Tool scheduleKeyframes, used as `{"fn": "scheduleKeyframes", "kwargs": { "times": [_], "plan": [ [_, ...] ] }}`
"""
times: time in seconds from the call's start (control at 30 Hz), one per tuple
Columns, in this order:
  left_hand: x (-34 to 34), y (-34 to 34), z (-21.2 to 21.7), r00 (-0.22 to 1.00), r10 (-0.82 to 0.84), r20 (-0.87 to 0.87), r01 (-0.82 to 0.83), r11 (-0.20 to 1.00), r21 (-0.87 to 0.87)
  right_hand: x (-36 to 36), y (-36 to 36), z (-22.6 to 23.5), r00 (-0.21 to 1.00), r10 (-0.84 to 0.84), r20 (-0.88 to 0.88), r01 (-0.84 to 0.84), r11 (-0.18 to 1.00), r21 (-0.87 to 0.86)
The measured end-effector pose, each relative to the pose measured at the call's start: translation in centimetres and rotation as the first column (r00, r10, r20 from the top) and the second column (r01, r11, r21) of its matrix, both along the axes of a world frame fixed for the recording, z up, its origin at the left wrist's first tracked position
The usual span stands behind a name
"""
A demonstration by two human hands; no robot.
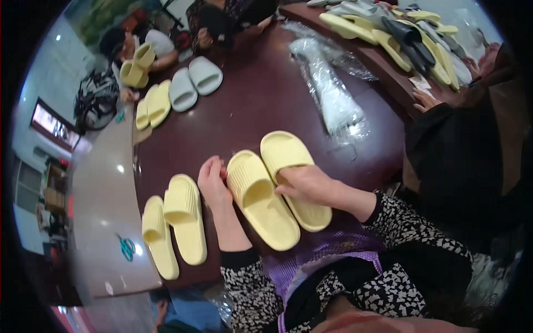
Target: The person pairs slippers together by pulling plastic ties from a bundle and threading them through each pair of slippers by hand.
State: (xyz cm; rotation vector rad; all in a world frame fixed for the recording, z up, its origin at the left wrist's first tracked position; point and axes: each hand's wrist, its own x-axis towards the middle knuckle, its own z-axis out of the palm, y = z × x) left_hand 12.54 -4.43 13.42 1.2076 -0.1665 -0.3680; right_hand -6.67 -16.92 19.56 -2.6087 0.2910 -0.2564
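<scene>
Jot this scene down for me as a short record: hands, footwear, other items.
Left hand: beside the central pair's left yellow slide; contact unclear
Right hand: on that pair's right yellow slide
Further left: second yellow pair
Farther away: pale gray slides
Tool: teal-handled scissors
Packaging: clear plastic bag
Surface: dark reddish-brown table

— What filled the middle of the room?
— A glossy, dark red-brown table (239, 119), with a pale, shiny surface (100, 216) running along its left side
— How did the walls look?
— A whitish wall (47, 86) stood at the left, around a bright, dark-framed opening (54, 125); I couldn't tell window from doorway. A greenish picture (102, 19) showed near the top
— And the light?
— Small white glints (120, 168) dotted that pale surface
</scene>
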Motion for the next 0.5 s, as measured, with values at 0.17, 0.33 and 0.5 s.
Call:
{"fn": "scheduleKeyframes", "kwargs": {
  "times": [0.17, 0.33, 0.5],
  "plan": [
    [0.2, 0.2, -0.2, 0.993, 0.09, -0.078, -0.091, 0.996, -0.011, 1.2, 0.4, 0.6, 0.979, -0.025, -0.2, 0.035, 0.998, 0.05],
    [0.1, 0.3, -0.3, 0.993, 0.089, -0.073, -0.093, 0.995, -0.045, 1.8, 1.2, 0.1, 0.982, -0.067, -0.179, 0.072, 0.997, 0.021],
    [0.2, 0.2, 0.1, 0.987, 0.125, -0.104, -0.128, 0.991, -0.025, 1.9, -0.1, -0.4, 0.989, -0.123, -0.086, 0.122, 0.992, -0.024]
  ]
}}
